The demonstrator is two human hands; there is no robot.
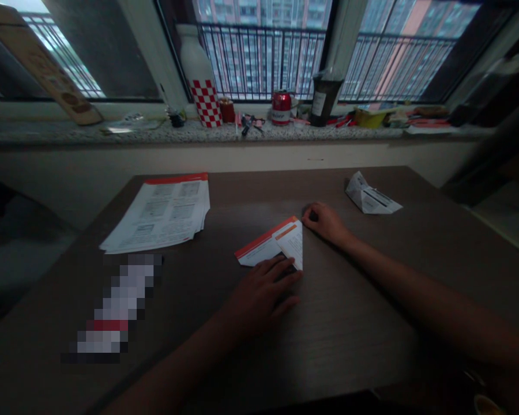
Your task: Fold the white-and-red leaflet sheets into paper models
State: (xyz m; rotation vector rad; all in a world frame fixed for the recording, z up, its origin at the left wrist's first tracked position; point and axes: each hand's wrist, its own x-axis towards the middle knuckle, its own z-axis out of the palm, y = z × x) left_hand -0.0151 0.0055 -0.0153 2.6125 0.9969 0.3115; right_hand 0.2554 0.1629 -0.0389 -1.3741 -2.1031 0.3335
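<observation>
A partly folded sheet of white paper with an orange edge (270,245) lies near the middle of the dark wooden table (350,323). My left hand (259,294) lies flat on the sheet's near edge, fingers stretched out and pressing it down. My right hand (326,222) rests at the sheet's far right corner with its fingers curled against the table, touching the fold's tip. Nothing is lifted off the table.
A stack of printed sheets with a red top edge (162,213) lies at the left. A folded paper shape (369,196) sits at the far right. The windowsill holds a checkered bottle (201,78), a red can (281,108) and a dark cup (324,98).
</observation>
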